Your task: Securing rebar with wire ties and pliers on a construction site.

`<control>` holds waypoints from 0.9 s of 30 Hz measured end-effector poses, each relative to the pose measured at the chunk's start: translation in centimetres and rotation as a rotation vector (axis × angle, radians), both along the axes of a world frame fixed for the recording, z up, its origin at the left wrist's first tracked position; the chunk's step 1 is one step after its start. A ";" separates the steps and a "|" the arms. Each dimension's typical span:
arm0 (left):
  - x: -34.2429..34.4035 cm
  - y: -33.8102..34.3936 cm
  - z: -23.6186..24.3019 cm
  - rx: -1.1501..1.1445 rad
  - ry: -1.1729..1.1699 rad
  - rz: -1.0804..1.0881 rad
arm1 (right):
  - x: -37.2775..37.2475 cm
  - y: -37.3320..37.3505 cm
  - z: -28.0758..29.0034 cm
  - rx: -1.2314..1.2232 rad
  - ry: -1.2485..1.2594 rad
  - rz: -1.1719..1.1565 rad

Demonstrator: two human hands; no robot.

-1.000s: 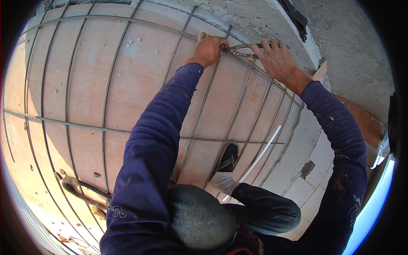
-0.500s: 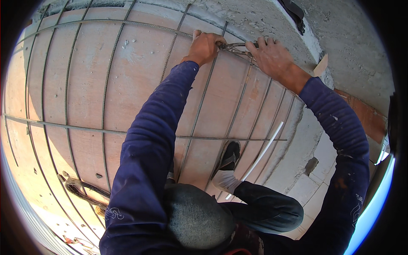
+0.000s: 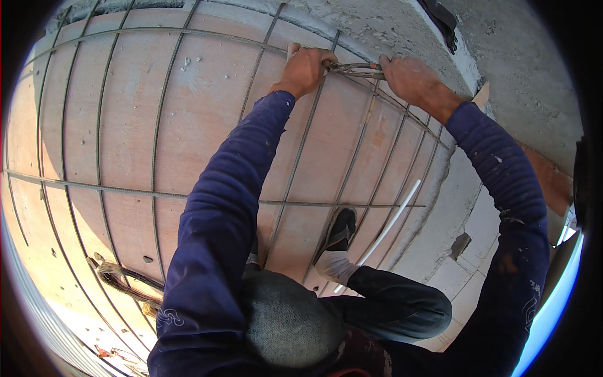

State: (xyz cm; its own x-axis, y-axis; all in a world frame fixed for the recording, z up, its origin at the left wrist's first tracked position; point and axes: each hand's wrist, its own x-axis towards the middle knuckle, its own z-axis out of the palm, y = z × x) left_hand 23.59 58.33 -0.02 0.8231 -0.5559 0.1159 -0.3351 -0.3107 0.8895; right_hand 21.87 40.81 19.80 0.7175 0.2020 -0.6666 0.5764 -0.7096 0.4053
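Note:
A grid of ribbed steel bars (image 3: 155, 157) lies over pale pinkish boards (image 3: 213, 125). At the grid's upper right, my left hand (image 3: 304, 68) is closed at a bar junction, beside the jaws of metal pliers; what its fingers pinch is hidden. The pliers (image 3: 355, 68) point leftward along the upper crossbar. My right hand (image 3: 408, 78) is curled round their handle ends, its fingertips mostly out of sight. Both forearms reach up from the lower edge in dark blue sleeves.
A white pipe (image 3: 396, 213) lies across the bars by my shoe (image 3: 342, 229). A bundle of looped wire (image 3: 116, 276) rests at lower left. Rough concrete (image 3: 515, 75) with a dark strap-like object (image 3: 440, 22) borders the upper right, above a reddish brick patch (image 3: 549, 176).
My left hand has shifted slightly left and up. My right hand's fingers, more spread over the pliers a second ago, are now curled closer round the handles.

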 end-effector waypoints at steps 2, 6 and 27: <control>0.3 -0.3 -0.1 -0.013 0.008 0.007 | 0.6 -1.3 -0.7 0.033 0.019 0.013; 0.2 -0.3 -1.0 0.008 -0.039 0.015 | 1.1 1.5 -0.3 0.091 0.362 -0.625; 0.9 -0.5 0.1 0.020 0.000 -0.028 | -1.3 1.0 -1.5 0.042 0.260 -0.901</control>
State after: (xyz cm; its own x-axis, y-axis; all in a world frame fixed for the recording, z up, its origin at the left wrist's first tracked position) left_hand 24.52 57.83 0.13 0.8074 -0.5807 0.1046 -0.3440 -0.3192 0.8830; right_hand 20.60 41.78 18.34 0.4445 -0.3295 -0.8330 -0.1288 -0.9437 0.3046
